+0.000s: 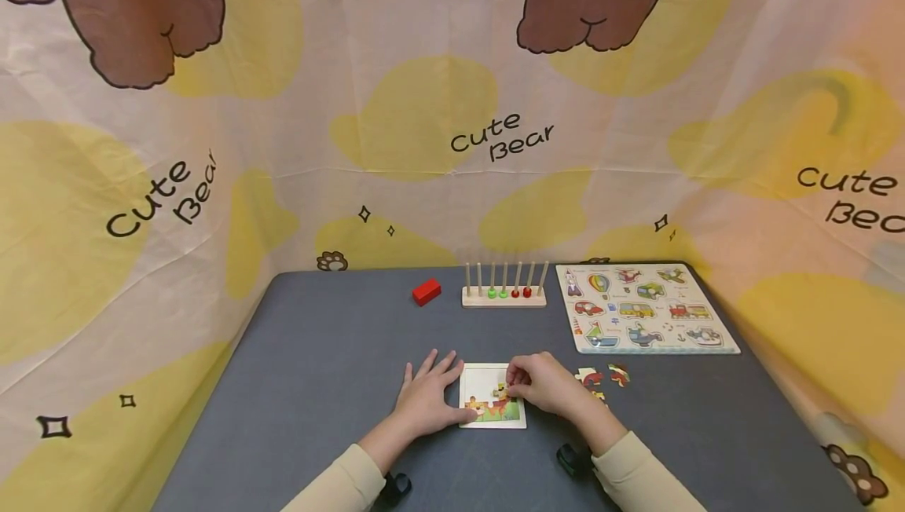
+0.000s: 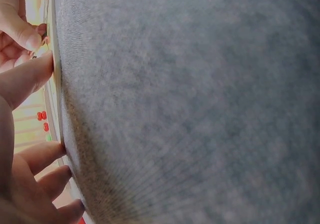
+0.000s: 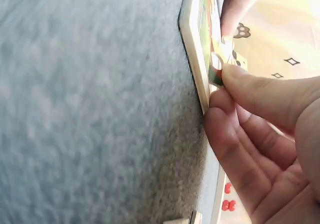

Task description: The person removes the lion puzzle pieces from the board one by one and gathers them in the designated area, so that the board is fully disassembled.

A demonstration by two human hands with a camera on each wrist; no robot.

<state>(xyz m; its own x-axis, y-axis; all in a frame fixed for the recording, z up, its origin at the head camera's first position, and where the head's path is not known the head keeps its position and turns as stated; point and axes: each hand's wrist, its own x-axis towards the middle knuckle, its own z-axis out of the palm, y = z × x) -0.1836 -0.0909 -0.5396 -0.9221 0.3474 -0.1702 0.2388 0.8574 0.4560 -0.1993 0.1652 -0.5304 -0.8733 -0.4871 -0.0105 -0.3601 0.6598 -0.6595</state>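
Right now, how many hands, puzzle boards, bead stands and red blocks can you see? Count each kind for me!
Hands: 2 (left hand, right hand)
Puzzle boards: 2 (small jigsaw tray, vehicle board)
Bead stands: 1 (wooden bead stand)
Red blocks: 1 (red block)
Total: 6

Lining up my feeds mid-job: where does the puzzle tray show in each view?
Head: puzzle tray lies low in the picture, slightly right of centre.
Left wrist: puzzle tray is near the left border, a thin edge-on strip.
Right wrist: puzzle tray is in the upper half, right of centre, steeply angled.
Shared landmark: the red beads.
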